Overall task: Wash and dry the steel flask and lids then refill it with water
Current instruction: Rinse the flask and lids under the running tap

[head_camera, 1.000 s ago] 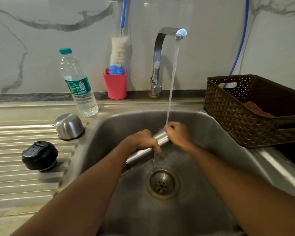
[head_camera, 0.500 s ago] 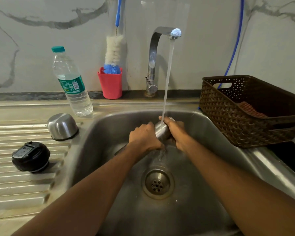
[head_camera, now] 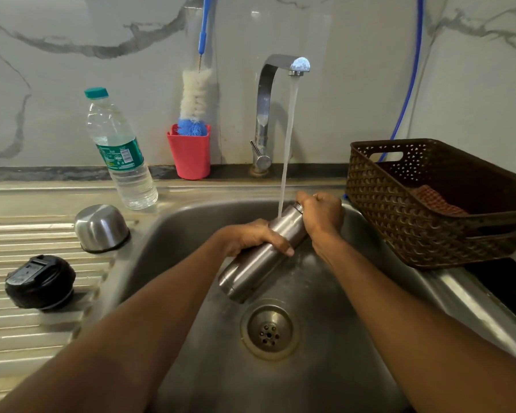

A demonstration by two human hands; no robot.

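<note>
Gripping the flask [head_camera: 252, 268] at the middle with left hand [head_camera: 251, 236], at the neck with right hand [head_camera: 322, 217], holding it slanted under running water [head_camera: 287, 156].

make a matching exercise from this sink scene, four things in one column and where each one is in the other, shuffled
Things
1. steel flask
2. black lid
3. bottle brush
4. checked cloth

Places
a. standing in the red cup
b. lying in the brown basket
c. gripped by the left hand and right hand under water from the tap
d. resting on the ribbed drainboard

Pairs: 1-c, 2-d, 3-a, 4-b
</note>
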